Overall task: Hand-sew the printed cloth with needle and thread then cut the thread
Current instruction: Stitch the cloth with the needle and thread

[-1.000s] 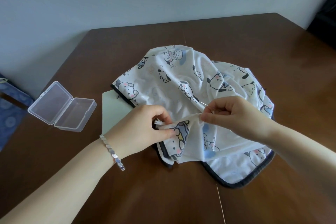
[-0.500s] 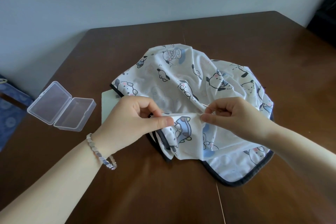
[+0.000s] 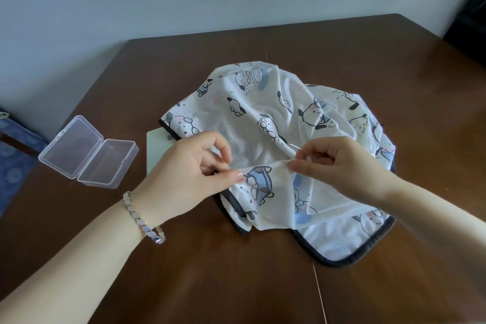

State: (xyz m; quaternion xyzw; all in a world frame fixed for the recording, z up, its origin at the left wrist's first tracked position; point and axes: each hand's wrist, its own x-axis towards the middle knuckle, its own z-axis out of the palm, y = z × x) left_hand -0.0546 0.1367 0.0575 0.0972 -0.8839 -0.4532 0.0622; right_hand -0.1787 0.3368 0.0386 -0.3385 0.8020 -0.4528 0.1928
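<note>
White printed cloth, one: your left hand pinches its fold, your right hand pinches fold and one needle; one clear box mid-left.

Card partly under cloth, needle mostly behind right hand.

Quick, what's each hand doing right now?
Left hand: pinches a fold of the printed cloth.
Right hand: pinches the same fold; the needle pokes out at its fingertips.
</note>
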